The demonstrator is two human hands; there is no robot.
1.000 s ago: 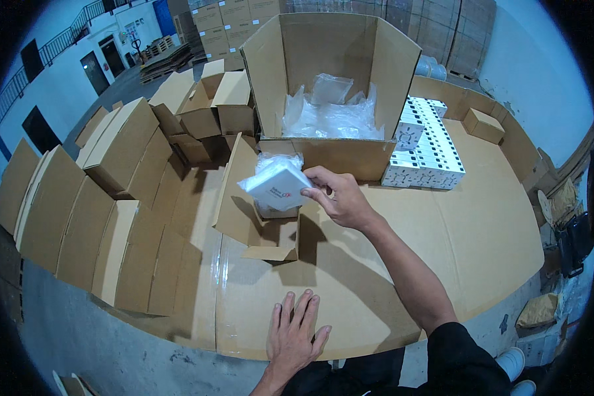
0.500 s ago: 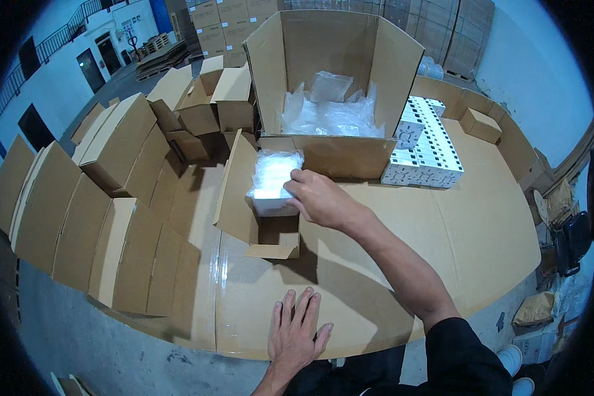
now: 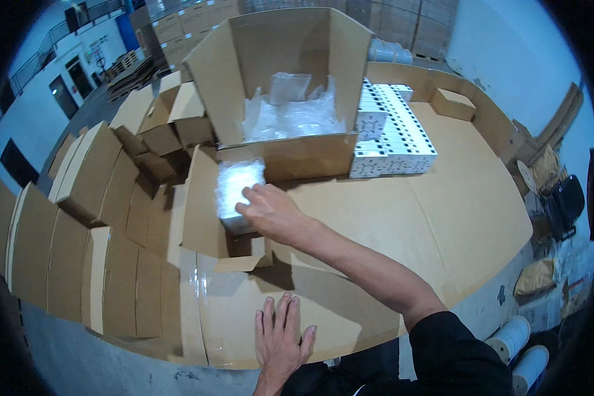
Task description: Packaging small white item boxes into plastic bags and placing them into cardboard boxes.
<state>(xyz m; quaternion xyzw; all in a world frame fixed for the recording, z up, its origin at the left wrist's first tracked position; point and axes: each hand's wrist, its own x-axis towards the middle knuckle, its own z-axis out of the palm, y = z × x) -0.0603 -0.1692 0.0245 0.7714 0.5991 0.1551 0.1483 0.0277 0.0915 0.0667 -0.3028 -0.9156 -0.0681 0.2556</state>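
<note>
- Near the middle of the cardboard-covered worktable (image 3: 442, 218), the right hand (image 3: 270, 212) presses on a clear plastic-wrapped white packet (image 3: 236, 188), fingers spread over its near right corner; whether they grip it or only rest on it cannot be told, since the palm side is hidden.
- That packet sits inside a small open brown cardboard carton (image 3: 208, 214) with its flaps standing up — the left flap hides the carton's floor and the packet's lower edge.
- At the near edge, the left hand (image 3: 282, 333) lies flat on the table, fingers apart and holding nothing; its wrist is cut off by the bottom of the view.
- Just beyond the small carton stands a large open brown cardboard box (image 3: 280, 72) filled with crumpled clear plastic bags (image 3: 290, 112); what the bags contain is too blurred to make out.
- Right of the big box, touching its wall, is a block of stacked small white printed boxes (image 3: 393, 135); their print is too small to read.
- Along the left side runs a row of folded and assembled brown cartons (image 3: 79, 218), bending toward the dark rim of the view.
- Far right on the table, well apart from the hands, sits one small closed brown box (image 3: 457, 103).
</note>
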